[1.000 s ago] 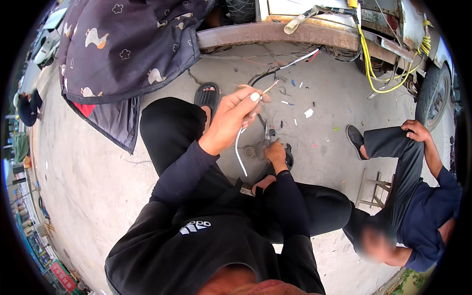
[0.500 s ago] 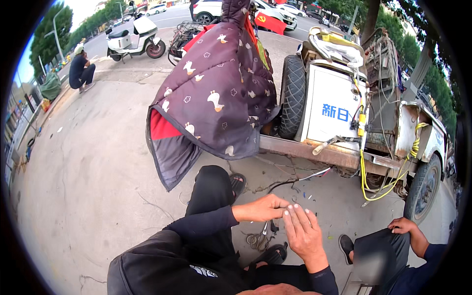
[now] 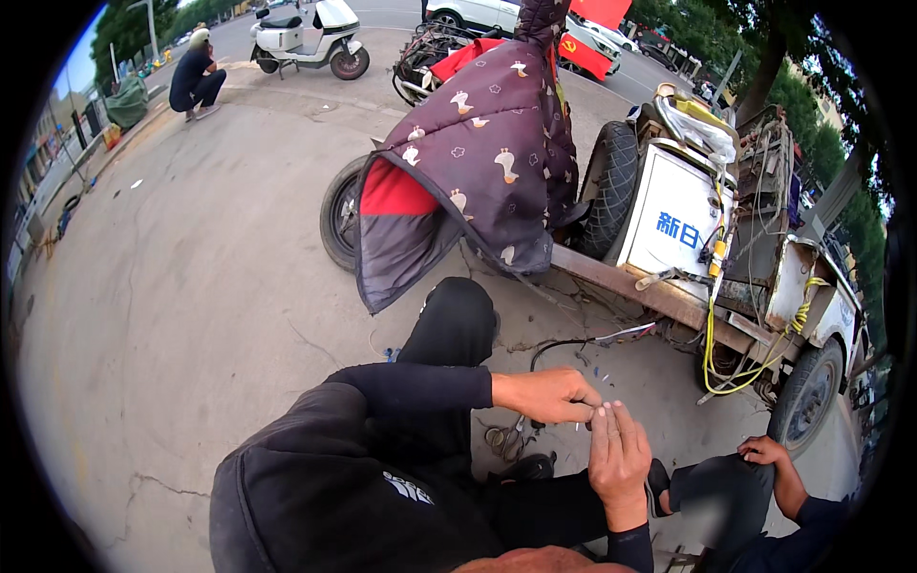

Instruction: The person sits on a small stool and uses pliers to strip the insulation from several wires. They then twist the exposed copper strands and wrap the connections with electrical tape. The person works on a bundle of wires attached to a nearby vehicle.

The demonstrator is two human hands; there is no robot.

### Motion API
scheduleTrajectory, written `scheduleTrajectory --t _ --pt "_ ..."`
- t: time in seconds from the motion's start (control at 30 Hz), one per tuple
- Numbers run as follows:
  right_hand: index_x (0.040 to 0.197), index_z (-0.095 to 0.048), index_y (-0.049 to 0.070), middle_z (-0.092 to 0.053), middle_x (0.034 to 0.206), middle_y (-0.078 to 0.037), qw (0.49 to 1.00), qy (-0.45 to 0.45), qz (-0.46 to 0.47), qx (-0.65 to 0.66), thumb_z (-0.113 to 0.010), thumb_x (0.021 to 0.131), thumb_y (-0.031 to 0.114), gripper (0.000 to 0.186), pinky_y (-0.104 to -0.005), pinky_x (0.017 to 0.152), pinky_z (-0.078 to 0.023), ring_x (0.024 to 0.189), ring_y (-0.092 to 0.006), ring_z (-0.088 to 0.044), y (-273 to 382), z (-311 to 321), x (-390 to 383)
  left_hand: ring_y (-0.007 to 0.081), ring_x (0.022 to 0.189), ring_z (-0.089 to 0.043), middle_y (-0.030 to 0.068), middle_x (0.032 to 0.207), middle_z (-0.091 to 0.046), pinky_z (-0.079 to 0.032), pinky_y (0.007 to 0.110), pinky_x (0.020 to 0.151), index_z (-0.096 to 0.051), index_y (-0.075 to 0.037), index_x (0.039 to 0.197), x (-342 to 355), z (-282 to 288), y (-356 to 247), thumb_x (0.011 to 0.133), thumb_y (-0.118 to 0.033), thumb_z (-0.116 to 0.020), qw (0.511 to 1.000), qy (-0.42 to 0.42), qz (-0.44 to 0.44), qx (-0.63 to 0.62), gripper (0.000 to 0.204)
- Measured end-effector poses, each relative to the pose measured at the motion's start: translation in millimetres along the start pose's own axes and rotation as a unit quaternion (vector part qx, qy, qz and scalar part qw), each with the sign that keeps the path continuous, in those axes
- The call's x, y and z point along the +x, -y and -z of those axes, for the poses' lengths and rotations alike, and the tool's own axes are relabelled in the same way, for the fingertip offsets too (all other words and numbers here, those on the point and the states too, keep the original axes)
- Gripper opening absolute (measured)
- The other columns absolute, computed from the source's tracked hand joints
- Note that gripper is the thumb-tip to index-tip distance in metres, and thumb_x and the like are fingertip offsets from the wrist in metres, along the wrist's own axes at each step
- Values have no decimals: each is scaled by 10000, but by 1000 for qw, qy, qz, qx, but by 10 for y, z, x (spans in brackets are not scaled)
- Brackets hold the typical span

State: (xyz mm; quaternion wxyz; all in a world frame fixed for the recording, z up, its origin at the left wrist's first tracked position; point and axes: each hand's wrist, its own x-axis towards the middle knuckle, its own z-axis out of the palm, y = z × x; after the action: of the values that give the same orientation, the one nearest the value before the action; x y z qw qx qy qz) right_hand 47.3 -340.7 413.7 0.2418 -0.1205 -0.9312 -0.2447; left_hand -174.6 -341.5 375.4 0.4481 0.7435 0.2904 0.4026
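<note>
My left hand [image 3: 552, 393] is closed in a pinch, with a short bit of thin white wire [image 3: 577, 426] showing below its fingertips. My right hand [image 3: 619, 463] meets those fingertips with its fingers pressed together; whatever it grips is hidden. Beneath my hands lie scissors [image 3: 504, 441] on the concrete ground [image 3: 191, 334]. A little beyond, a black and white cable [image 3: 559, 344] runs along the ground to a rusty frame rail [image 3: 611, 277] of a partly stripped vehicle.
The vehicle has a white panel [image 3: 659, 201], yellow wiring [image 3: 745, 380] and wheels [image 3: 807, 401]; a padded duck-patterned cover [image 3: 478, 172] drapes beside it. A co-worker's hand [image 3: 762, 449] rests on their knee at right. Back left, a person [image 3: 191, 76] squats near a white scooter [image 3: 296, 43].
My right hand has risen from the scissors to my left hand's fingertips. The view has tilted up, bringing the street and more of the vehicle into sight.
</note>
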Motion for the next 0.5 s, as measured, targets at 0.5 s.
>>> scheduleTrajectory --t 0.5 --pt "1046 -660 -46 -677 902 -139 995 84 -26 -45 -649 893 60 186 -421 690 -511 888 -311 -673 -64 -338 541 318 931 -693 180 963 -716 -509 440 815 -668 27 1023 150 780 421 995 -197 -549 986 165 15 13 255"
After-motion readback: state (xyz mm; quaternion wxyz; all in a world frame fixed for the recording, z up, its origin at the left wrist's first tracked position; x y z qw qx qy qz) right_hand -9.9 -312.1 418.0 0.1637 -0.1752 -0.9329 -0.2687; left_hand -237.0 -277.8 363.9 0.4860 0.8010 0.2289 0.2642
